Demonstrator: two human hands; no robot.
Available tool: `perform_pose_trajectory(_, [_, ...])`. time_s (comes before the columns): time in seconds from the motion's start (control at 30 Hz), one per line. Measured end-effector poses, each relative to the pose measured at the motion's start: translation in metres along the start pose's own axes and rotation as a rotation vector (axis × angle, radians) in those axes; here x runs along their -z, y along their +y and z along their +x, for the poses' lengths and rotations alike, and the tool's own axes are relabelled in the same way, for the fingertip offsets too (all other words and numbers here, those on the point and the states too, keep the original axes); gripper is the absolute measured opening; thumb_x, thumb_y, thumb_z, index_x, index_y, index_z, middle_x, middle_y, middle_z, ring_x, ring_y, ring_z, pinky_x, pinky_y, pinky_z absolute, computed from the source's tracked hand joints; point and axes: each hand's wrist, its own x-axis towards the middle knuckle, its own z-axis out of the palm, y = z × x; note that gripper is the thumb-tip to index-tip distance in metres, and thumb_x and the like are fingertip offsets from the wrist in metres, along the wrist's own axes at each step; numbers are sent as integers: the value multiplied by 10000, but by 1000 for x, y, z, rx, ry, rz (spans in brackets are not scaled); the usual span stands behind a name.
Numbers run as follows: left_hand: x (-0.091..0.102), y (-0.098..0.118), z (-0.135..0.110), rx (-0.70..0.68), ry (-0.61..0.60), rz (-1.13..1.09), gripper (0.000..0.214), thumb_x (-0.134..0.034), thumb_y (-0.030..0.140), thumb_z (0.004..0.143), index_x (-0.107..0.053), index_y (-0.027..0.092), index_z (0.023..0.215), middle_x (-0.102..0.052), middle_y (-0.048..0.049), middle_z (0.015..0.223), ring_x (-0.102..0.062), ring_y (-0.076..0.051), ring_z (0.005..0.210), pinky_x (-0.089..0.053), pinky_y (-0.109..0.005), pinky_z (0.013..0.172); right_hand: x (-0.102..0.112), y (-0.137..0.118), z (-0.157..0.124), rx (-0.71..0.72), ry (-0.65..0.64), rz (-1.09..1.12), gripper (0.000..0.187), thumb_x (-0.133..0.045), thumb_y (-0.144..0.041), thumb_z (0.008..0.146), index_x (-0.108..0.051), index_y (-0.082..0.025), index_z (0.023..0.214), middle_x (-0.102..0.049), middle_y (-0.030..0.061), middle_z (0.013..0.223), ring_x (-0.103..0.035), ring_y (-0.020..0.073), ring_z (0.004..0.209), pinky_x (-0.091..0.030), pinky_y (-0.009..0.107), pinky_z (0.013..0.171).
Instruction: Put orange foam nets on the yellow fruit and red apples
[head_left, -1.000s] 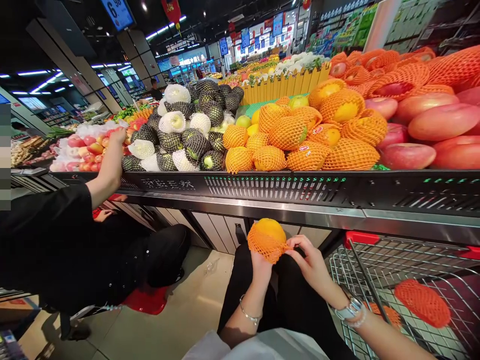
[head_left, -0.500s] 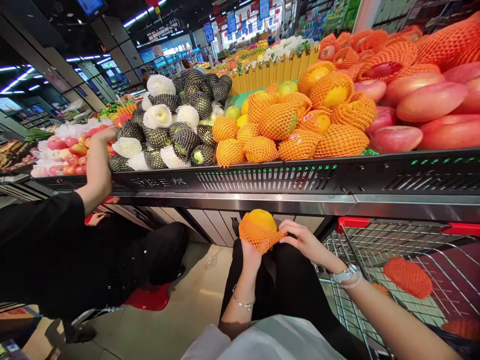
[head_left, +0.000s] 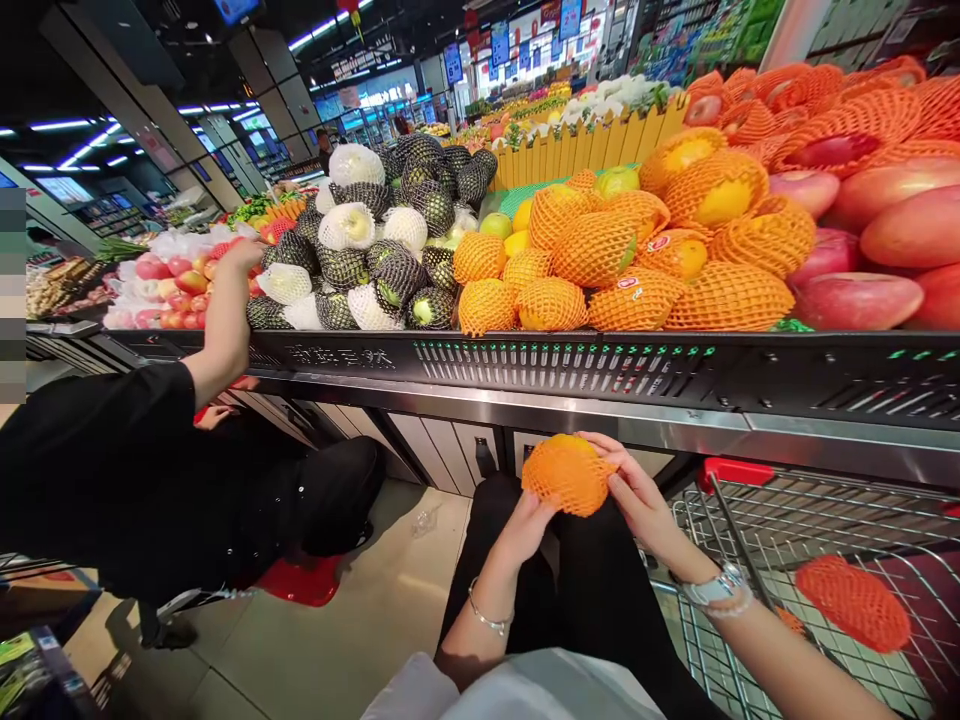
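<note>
A round yellow-orange fruit in an orange foam net sleeve is between my two hands, above my knees and below the display edge. My left hand is closed around its lower left side. My right hand grips the right side, fingers over the top and thumb on the net's edge. The net covers most of the fruit; some bare skin shows at the top. Ahead on the display lie several similar netted orange fruits. Parts of my fingers are hidden behind the fruit.
A person in black sits at my left, one arm reaching over the display. Dark-netted fruits and large red mangoes flank the orange ones. A metal shopping cart with a red net sleeve stands at right.
The net now covers more of the fruit. My right hand has moved from pinching the net's edge to gripping the fruit's side. The view has shifted slightly left.
</note>
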Motion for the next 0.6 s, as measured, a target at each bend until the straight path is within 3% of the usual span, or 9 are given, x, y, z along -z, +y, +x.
perform_pose_trajectory(0.1, [1,9,-1,117,-297,33,594,-623,477,829,-497,170,1321,-580,-126,1324,-482,-274,1298,-289,-482,1123,1,13,8,-223,181,261,304,-577,-524,841,-584,-231,919,-607,68,1226,-588,230,1119,-472,412,980])
perform_pose_trajectory(0.17, [-4,10,0,135,-355,91,547,-557,453,876,-475,165,1333,-586,-125,1310,-485,-258,1296,-293,-488,1124,4,23,14,-368,288,374,360,-605,-557,793,-597,-221,922,-679,69,1078,-646,241,998,-521,420,903])
perform_pose_trajectory(0.23, [-14,1,2,111,-300,203,476,-514,415,898,-497,166,1302,-579,-118,1318,-490,-253,1289,-324,-469,1121,9,33,17,-439,315,424,429,-586,-603,768,-624,-207,928,-708,79,993,-665,262,945,-537,443,863])
perform_pose_trajectory(0.37, [-36,-26,0,15,-100,520,432,-486,390,895,-540,122,1229,-583,-161,1284,-524,-296,1221,-382,-463,1079,25,54,11,-434,362,402,420,-543,-594,755,-665,-206,855,-726,89,902,-678,285,888,-542,482,828])
perform_pose_trajectory(0.5, [-46,-28,-9,79,-89,749,514,-460,470,883,-557,72,1193,-587,-223,1211,-535,-370,1156,-416,-516,1018,40,68,-1,-506,557,445,299,-552,-447,699,-689,-216,831,-726,92,860,-679,287,819,-546,506,796])
perform_pose_trajectory(0.6, [-44,-19,-14,9,-131,756,479,-433,438,899,-543,100,1221,-581,-198,1226,-535,-350,1161,-421,-491,1017,50,71,-6,-478,581,427,253,-532,-415,709,-683,-250,827,-728,67,876,-675,275,822,-545,503,794])
